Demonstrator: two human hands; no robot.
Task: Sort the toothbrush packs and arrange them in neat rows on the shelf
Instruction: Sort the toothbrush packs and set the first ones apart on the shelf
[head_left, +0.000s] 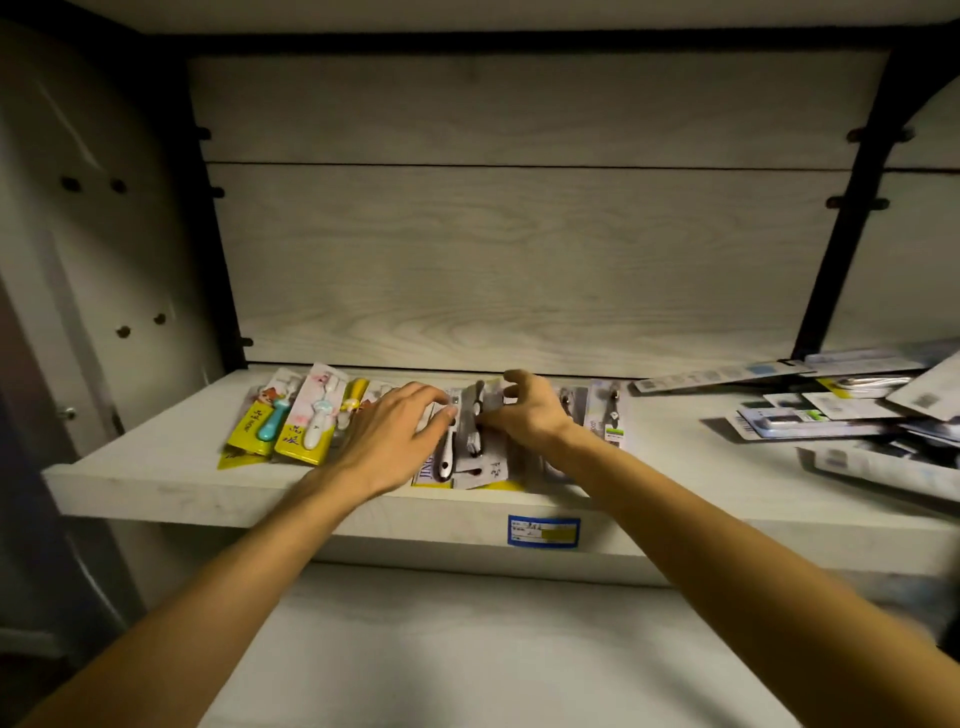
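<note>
- Left hand (395, 441): fingers spread, pressing flat on the toothbrush packs (457, 447) mid-shelf (156, 483).
- Right hand (524, 415): pinching 1 grey pack (480, 410) upright.
- Unsorted pile (852, 415): far right.
- Risk: overlapped packs sliding off the front edge; the row skewing.

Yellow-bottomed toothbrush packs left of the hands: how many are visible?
2: the teal-brush pack at the row's left end, the white-brush pack beside it. The left hand may hide others.

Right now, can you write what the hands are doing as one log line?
left hand: fingers resting on grey toothbrush pack | right hand: pinching tilted pack | unsorted pile: right end of shelf
</note>
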